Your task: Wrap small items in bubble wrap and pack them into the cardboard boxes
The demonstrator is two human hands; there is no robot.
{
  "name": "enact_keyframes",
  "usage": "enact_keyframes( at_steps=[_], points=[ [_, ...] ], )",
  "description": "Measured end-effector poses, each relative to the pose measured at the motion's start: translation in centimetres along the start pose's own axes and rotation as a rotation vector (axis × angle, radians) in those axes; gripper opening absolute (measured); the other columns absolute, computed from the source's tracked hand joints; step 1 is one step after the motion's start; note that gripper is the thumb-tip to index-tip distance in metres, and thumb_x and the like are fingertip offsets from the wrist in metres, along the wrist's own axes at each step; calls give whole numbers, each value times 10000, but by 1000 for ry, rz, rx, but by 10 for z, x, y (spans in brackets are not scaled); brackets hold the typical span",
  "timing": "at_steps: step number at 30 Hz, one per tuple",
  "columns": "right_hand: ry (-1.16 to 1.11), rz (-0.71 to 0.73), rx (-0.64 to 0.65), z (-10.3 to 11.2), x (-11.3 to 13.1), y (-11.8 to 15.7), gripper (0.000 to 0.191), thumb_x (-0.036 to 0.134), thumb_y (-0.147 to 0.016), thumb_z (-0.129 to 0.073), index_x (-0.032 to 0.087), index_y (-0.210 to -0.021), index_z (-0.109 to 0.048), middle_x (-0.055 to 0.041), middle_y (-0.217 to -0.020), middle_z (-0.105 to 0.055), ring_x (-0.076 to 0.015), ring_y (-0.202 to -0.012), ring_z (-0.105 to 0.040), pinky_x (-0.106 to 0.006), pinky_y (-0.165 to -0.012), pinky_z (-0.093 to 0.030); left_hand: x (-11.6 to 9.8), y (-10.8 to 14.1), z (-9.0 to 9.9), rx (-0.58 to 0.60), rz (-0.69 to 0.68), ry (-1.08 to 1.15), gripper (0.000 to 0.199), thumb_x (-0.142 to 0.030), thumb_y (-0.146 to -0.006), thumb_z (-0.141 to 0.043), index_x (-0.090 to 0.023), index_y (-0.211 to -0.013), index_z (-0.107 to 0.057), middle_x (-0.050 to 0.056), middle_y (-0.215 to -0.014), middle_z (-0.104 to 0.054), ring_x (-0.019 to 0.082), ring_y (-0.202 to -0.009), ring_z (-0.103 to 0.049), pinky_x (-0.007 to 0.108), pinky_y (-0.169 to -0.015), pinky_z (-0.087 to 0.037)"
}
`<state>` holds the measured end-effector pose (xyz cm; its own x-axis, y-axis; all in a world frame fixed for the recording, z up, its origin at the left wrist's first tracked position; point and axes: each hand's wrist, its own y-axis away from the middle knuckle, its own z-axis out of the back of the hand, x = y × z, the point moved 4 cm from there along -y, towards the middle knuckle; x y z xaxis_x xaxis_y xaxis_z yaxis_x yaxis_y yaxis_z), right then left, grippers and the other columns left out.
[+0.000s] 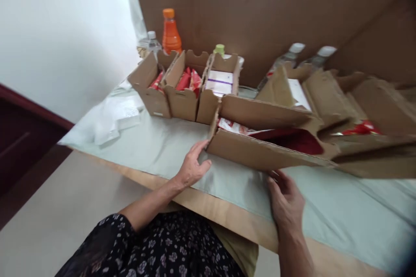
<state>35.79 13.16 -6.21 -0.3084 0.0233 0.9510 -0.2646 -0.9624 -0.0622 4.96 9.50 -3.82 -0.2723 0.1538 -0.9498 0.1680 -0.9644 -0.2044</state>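
Nearest box lies just beyond left hand and right hand.

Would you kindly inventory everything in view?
Cardboard boxes: at least six, brown, across centre
Bottle: one, orange, back left
Clear bottles: three, white-capped, back left and right
Cap: one, green, behind third box from left
Packets: several, red, left and right boxes
Carton: one, white with purple, third box
Printed packet: one, white and red, long front box
Dark item: one, maroon, same box
Flat item: one, white, right box
Packages: count unclear, white, far left
Table: one, tan, below boxes
Cloth: one, pale green, on table
Panel: one, brown, behind
Wall: one, white, left
Garment: one, black patterned, bottom
Left hand: one, at long box's left corner
Right hand: one, at its lower edge
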Motion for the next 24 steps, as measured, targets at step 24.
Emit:
enact_keyframes(
  at_steps=[24],
  points=[
    [187, -116, -74, -15, 38, 20, 386, 548, -731, -716, 364, -1070, -700, -170, -1204, -756, -410, -1265, -671, -564, -1149, -495, 41, -18, 279, -371, 228, -1154, 348, -229, -814, -639, -113, -1133, -716, 249, -1679, -357, 448, -1612, -202, 688, -1267, -158]
  ],
)
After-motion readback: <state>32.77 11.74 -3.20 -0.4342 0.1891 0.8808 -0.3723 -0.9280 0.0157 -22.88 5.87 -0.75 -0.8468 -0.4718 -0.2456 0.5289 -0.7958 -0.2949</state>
